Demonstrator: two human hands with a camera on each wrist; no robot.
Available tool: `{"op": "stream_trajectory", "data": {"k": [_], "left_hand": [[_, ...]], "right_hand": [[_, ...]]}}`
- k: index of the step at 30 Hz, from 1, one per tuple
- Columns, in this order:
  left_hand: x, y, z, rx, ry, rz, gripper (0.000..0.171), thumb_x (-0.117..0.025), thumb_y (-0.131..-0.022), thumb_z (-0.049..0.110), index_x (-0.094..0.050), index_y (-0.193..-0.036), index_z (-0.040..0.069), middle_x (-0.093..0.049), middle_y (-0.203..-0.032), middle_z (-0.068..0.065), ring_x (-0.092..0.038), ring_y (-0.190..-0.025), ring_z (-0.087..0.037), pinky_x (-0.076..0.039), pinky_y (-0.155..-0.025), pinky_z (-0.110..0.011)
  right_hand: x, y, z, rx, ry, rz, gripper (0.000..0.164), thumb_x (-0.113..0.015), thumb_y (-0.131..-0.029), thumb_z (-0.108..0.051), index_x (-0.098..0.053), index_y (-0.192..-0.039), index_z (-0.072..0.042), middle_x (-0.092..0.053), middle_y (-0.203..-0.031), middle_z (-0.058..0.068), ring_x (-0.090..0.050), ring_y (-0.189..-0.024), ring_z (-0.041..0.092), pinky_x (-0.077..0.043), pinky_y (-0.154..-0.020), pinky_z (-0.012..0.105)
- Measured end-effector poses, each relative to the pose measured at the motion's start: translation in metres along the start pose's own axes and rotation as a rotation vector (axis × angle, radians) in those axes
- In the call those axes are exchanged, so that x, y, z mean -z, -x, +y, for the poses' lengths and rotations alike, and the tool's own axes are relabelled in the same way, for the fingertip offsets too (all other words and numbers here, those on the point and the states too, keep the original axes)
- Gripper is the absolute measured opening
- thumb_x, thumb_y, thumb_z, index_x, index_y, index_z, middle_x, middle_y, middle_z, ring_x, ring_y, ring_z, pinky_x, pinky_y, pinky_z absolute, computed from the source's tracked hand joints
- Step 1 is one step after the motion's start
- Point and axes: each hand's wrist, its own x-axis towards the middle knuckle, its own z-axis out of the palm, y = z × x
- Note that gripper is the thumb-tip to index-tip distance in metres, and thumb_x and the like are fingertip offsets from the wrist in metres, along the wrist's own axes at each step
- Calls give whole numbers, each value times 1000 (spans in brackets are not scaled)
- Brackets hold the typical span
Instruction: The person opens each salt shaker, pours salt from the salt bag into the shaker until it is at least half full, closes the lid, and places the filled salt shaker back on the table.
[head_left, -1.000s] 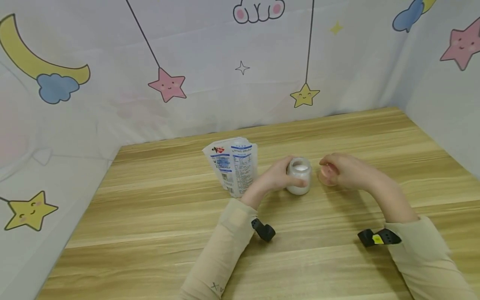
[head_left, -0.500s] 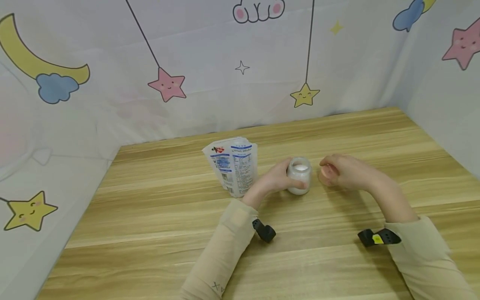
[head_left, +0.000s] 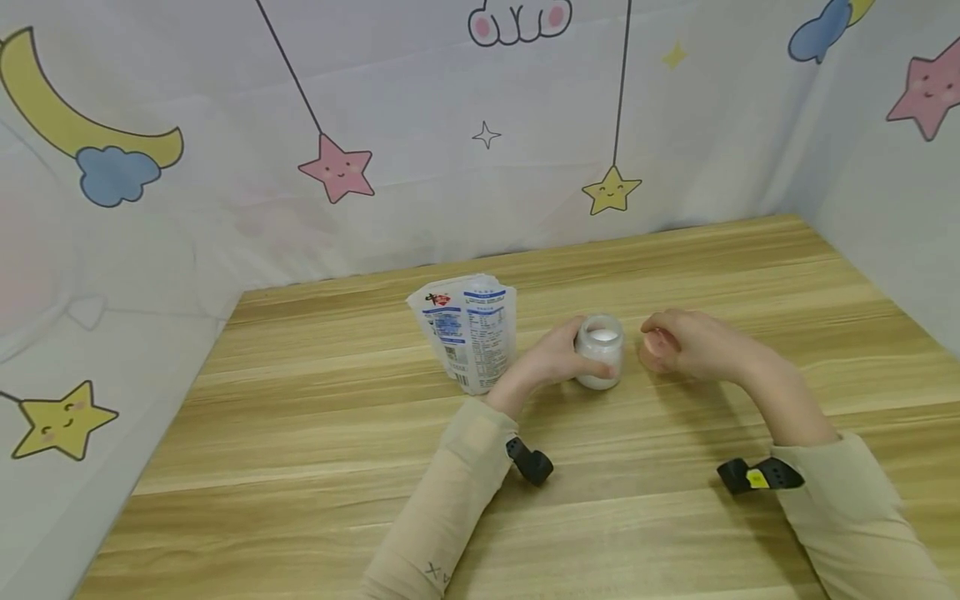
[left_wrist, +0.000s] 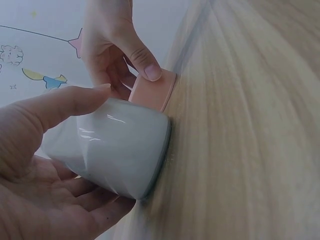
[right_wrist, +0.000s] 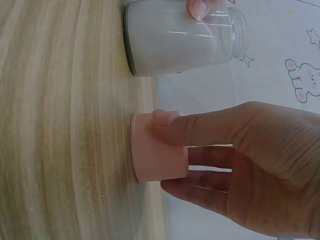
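A glass jar [head_left: 600, 367] filled with white stuff stands upright and uncapped on the table. My left hand [head_left: 553, 352] grips it from the left, thumb on the near side and fingers behind. In the left wrist view the jar [left_wrist: 125, 145] lies between thumb and fingers. Just to its right is a small pink cup-shaped piece [head_left: 657, 352], which my right hand [head_left: 705, 346] holds. The right wrist view has the pink piece [right_wrist: 157, 150] resting on the table, the thumb on one side and fingers on the other. A narrow gap separates it from the jar.
A white pouch [head_left: 468, 333] with blue print stands upright left of the jar, close to my left wrist. Behind the wooden table [head_left: 315, 467] hangs a pale cloth [head_left: 420, 217] printed with stars. Black cameras [head_left: 531, 462] sit on both wrists.
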Motion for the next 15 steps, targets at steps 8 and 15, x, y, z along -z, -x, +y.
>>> {"op": "stream_trajectory", "data": {"k": [8, 15], "left_hand": [[0, -1, 1, 6, -2, 7, 78, -79, -78, 24, -39, -144, 11, -55, -136, -8, -52, -124, -23, -40, -106, -37], [0, 1, 1, 5, -8, 11, 77, -79, -78, 24, -40, -143, 11, -55, -135, -8, -52, -123, -23, -40, -105, -36]], "right_hand": [[1, 0, 1, 6, 14, 3, 32, -57, -91, -6, -58, -122, 4, -63, -119, 23, -58, -112, 41, -44, -96, 56], [3, 1, -2, 16, 24, 18, 31, -54, -93, -7, -58, -121, 4, -63, -117, 23, -59, -109, 38, -46, -94, 54]]}}
